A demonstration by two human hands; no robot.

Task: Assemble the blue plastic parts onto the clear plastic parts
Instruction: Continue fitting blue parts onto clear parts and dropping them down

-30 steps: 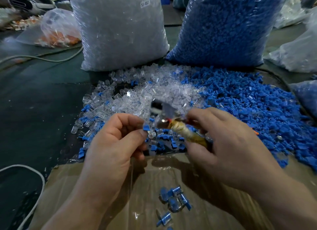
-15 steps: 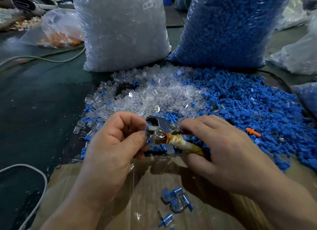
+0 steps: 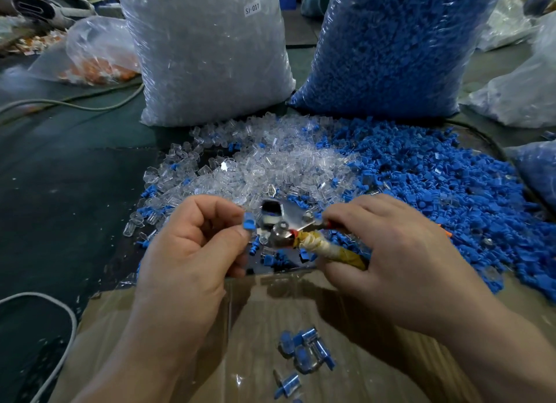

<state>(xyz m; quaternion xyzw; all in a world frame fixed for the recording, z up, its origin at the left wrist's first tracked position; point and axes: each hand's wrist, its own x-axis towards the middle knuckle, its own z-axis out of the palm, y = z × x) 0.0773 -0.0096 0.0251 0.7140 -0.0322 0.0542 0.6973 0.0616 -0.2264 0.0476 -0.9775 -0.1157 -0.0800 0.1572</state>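
My left hand (image 3: pixel 192 252) pinches a small blue plastic part (image 3: pixel 249 222) between thumb and forefinger, right beside the metal head of a hand tool (image 3: pixel 285 222). My right hand (image 3: pixel 388 252) grips that tool by its taped yellow handle (image 3: pixel 331 250). A blue-and-clear piece sits in the tool's square opening. Behind the hands lies a heap of loose clear parts (image 3: pixel 264 164), and a heap of loose blue parts (image 3: pixel 436 180) spreads to the right. Several assembled blue-and-clear pieces (image 3: pixel 304 351) lie on the cardboard below my hands.
A big bag of clear parts (image 3: pixel 204 50) and a big bag of blue parts (image 3: pixel 391 44) stand upright at the back. A cardboard box flap (image 3: pixel 180 357) lies in front of me. Cables (image 3: pixel 60 327) run over the dark table at the left. A bag with orange parts (image 3: pixel 99 59) lies far left.
The tool's metal head has tilted flat, showing its square opening. My left hand now shows a blue part pinched at its fingertips beside the tool. Both hands stayed in place.
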